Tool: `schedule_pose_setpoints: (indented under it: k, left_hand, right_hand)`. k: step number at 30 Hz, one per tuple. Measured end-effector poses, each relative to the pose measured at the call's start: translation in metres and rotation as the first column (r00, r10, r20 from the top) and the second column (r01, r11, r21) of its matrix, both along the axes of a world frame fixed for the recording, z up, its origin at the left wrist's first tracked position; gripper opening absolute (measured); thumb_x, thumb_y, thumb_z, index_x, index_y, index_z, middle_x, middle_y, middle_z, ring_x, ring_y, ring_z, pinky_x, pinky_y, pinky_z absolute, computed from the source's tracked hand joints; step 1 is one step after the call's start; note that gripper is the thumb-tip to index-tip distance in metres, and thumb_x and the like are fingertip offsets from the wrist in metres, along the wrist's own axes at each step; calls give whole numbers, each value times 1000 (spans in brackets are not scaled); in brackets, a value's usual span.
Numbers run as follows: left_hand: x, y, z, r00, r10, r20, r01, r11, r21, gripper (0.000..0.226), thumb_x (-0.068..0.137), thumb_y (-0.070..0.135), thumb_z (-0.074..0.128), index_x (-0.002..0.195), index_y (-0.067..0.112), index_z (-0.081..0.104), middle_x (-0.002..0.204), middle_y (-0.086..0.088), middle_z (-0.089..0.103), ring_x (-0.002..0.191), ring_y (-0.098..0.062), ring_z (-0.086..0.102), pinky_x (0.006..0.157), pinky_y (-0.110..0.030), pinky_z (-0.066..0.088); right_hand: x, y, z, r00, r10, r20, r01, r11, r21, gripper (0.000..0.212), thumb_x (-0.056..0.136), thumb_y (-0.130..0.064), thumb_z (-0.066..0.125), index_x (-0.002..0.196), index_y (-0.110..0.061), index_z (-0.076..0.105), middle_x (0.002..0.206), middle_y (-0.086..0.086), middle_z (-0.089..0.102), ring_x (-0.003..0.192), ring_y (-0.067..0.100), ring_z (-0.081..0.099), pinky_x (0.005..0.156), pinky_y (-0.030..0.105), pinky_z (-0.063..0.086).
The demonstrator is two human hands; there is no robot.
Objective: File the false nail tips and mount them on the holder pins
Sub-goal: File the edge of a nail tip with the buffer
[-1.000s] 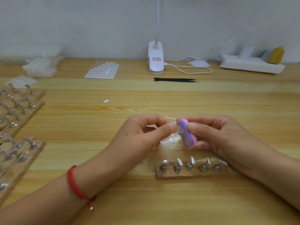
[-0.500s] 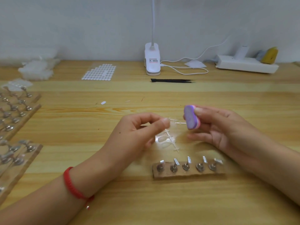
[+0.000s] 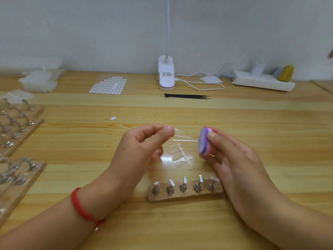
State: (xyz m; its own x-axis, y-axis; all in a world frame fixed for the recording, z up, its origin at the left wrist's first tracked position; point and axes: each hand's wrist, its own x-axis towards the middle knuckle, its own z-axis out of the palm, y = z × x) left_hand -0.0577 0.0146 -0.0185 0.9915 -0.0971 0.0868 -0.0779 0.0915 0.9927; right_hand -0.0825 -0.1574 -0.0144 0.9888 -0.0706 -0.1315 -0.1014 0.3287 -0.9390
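Observation:
My left hand (image 3: 144, 147) pinches a clear false nail tip (image 3: 176, 131) between thumb and forefinger above the table. To its right, my right hand (image 3: 232, 159) grips a small purple and pink nail file block (image 3: 205, 140), held upright and apart from the tip. Between and below the hands a clear sprue of nail tips (image 3: 181, 156) lies on the wood. Nearer to me stands a wooden holder (image 3: 185, 193) with a row of metal pins (image 3: 182, 186).
More wooden holders with pins (image 3: 16, 134) lie along the left edge. At the back stand a white clip lamp (image 3: 166, 74) with its cable, black tweezers (image 3: 186, 96), a sheet of white adhesive dots (image 3: 109, 84), a white power strip (image 3: 263, 82) and a heap of clear plastic (image 3: 38, 81).
The file block was against the nail tip a second ago; my right hand has drawn it away to the right, leaving a gap. My left hand stays roughly in place.

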Motion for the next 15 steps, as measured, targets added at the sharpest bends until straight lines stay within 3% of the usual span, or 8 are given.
schedule_pose_setpoints:
  k: [4,7,15]
  left_hand:
    - [0,-1,1,1000,-14,9,13,999,38,22,66,48,75,73,28,74,44,11,40,43,-6,32,46,-10,31]
    - [1,-1,2,1000,13,6,-13,999,31,27,61,53,68,74,30,75,44,9,38,42,-6,32,46,-10,31]
    - [0,-2,2,1000,22,5,-22,999,37,29,65,44,65,75,18,72,42,13,41,39,-2,33,42,-10,31]
  right_hand:
    - [20,-3,10,976,215,21,-215,977,4,33,68,-26,71,96,-11,77,81,6,70,71,11,65,59,24,55]
    - [29,0,8,954,297,47,-298,955,-4,32,73,-24,68,101,-10,76,88,11,72,74,13,67,61,24,55]
    - [31,0,0,927,356,117,-345,933,-99,35,70,-31,72,103,-19,77,95,13,73,79,13,70,68,23,57]
